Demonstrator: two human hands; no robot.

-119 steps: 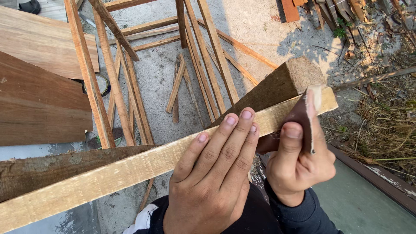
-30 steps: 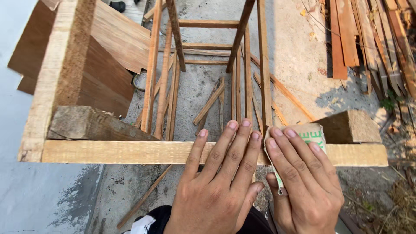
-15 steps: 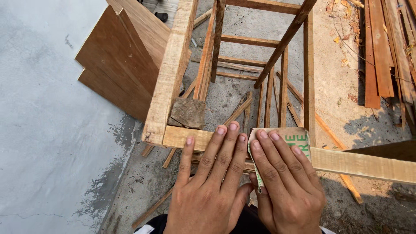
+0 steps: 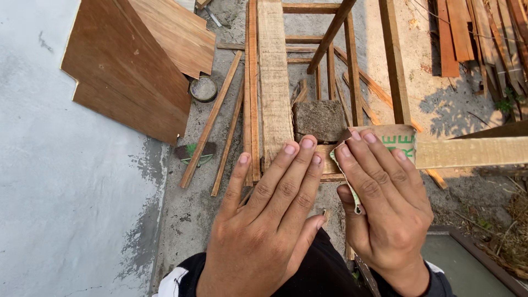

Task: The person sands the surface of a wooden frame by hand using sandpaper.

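Pressing flat with fingers spread, the left hand point(image 4: 261, 220) and right hand point(image 4: 385, 203) now sit at the frame's point(image 4: 275, 82) corner, having slid left along the rail point(image 4: 473, 152), sandpaper point(image 4: 393, 137) pinned under the right fingers at 12 o'clock.

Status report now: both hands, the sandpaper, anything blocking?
Left hand flat on pale wooden rail. Right hand presses brown sandpaper sheet on it. Grey block just beyond fingertips.
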